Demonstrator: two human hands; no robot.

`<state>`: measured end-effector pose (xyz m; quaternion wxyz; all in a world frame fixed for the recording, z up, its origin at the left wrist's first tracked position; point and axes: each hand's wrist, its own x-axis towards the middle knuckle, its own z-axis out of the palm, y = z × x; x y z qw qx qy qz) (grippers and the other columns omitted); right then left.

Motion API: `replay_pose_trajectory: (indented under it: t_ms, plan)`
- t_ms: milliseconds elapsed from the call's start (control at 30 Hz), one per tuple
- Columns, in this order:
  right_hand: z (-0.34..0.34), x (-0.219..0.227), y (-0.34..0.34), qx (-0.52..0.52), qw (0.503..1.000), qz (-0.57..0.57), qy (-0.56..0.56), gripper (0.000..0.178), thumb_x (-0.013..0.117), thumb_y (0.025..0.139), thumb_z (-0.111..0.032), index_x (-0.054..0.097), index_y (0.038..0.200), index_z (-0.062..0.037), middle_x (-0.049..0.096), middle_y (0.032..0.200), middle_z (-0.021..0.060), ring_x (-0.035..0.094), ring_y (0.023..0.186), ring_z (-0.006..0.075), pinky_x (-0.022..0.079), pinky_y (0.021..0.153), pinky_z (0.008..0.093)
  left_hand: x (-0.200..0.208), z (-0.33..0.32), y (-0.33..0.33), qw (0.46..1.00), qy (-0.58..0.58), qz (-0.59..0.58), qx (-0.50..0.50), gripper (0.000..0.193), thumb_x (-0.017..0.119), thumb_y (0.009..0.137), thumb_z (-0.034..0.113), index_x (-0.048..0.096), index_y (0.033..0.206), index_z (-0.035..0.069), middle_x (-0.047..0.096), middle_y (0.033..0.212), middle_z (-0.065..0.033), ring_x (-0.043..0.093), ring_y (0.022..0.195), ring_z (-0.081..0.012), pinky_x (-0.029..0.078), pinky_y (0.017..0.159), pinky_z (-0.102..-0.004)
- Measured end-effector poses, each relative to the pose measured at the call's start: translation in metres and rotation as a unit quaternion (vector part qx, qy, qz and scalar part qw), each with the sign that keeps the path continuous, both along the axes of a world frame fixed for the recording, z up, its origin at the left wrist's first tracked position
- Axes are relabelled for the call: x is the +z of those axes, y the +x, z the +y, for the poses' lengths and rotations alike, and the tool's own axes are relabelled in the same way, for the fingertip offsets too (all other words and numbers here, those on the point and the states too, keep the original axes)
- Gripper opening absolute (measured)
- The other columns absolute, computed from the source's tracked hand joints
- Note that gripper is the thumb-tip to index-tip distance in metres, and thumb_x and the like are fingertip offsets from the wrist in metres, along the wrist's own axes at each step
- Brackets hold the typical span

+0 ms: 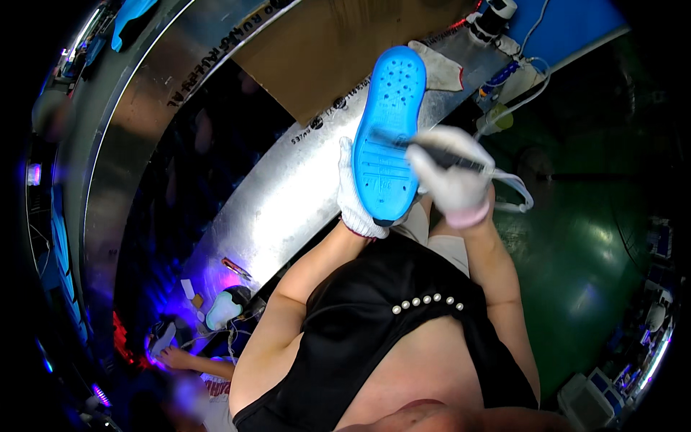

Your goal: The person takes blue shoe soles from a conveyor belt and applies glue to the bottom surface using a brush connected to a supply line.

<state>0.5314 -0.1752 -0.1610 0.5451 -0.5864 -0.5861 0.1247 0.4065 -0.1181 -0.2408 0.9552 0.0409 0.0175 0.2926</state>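
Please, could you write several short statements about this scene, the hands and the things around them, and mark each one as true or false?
1. The left hand holds the blue sole. True.
2. Both hands are bare. False: they wear white gloves.
3. The right hand grips a dark tool. True.
4. The small holes are in the sole's end nearest the person's body. False: they are in the far end.
5. A brown board shows to the left of the sole's far end. True.
6. The floor is red. False: it is green.
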Motion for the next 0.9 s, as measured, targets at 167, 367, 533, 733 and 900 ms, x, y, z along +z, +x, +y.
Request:
replay_pose_trajectory:
  t_ms: [167, 367, 533, 733, 900]
  plan:
    - [-0.022, 0.002, -0.02, 0.172, 0.934, -0.312, 0.024, 0.026, 0.074, 0.069, -0.005, 0.066, 0.094, -0.0083, 0.067, 0.083, 0.007, 0.066, 0.069, 0.0217, 0.052, 0.059, 0.0313, -0.006, 0.01, -0.002, 0.991, 0.007, -0.099, -0.086, 0.088, 0.036, 0.087, 0.071, 0.03, 0.141, 0.002, 0.05, 0.128, -0.0235, 0.057, 0.107, -0.0393, 0.047, 0.095, -0.0508]
    - [-0.009, 0.009, -0.003, -0.015, 0.994, -0.11, 0.015, 0.021, 0.074, 0.073, -0.009, 0.067, 0.093, -0.0058, 0.067, 0.081, 0.0093, 0.066, 0.072, 0.0239, 0.053, 0.063, 0.0315, 0.006, 0.014, 0.004, 0.984, 0.091, 0.126, 0.092, 0.09, 0.034, 0.087, 0.071, 0.026, 0.144, 0.001, 0.045, 0.131, -0.0317, 0.06, 0.099, -0.0449, 0.051, 0.086, -0.0546]
    - [-0.038, 0.017, -0.032, 0.128, 0.986, -0.101, -0.024, 0.019, 0.075, 0.073, -0.009, 0.068, 0.09, -0.008, 0.067, 0.084, 0.0079, 0.066, 0.071, 0.0238, 0.053, 0.064, 0.0321, 0.01, 0.037, -0.015, 0.992, 0.045, -0.078, -0.085, 0.086, 0.031, 0.087, 0.072, 0.035, 0.141, 0.005, 0.052, 0.126, -0.0253, 0.058, 0.104, -0.0406, 0.05, 0.088, -0.054]
    - [-0.027, 0.019, -0.017, 0.178, 0.929, -0.323, 0.029, 0.014, 0.066, 0.07, -0.013, 0.064, 0.083, -0.0132, 0.062, 0.086, -0.0013, 0.06, 0.075, 0.0159, 0.049, 0.057, 0.0287, 0.019, 0.058, -0.02, 0.986, 0.071, -0.026, -0.149, 0.086, 0.033, 0.088, 0.07, 0.032, 0.143, 0.004, 0.052, 0.126, -0.0263, 0.057, 0.106, -0.0438, 0.05, 0.09, -0.0512]
    - [-0.018, 0.026, -0.005, 0.218, 0.934, -0.284, 0.007, 0.015, 0.06, 0.067, -0.015, 0.063, 0.082, -0.0157, 0.059, 0.082, -0.0051, 0.056, 0.073, 0.0156, 0.046, 0.058, 0.0279, 0.027, 0.064, -0.02, 0.978, 0.033, 0.118, -0.168, 0.072, 0.04, 0.094, 0.056, 0.038, 0.14, 0.001, 0.05, 0.132, -0.0236, 0.057, 0.112, -0.0361, 0.048, 0.095, -0.0446]
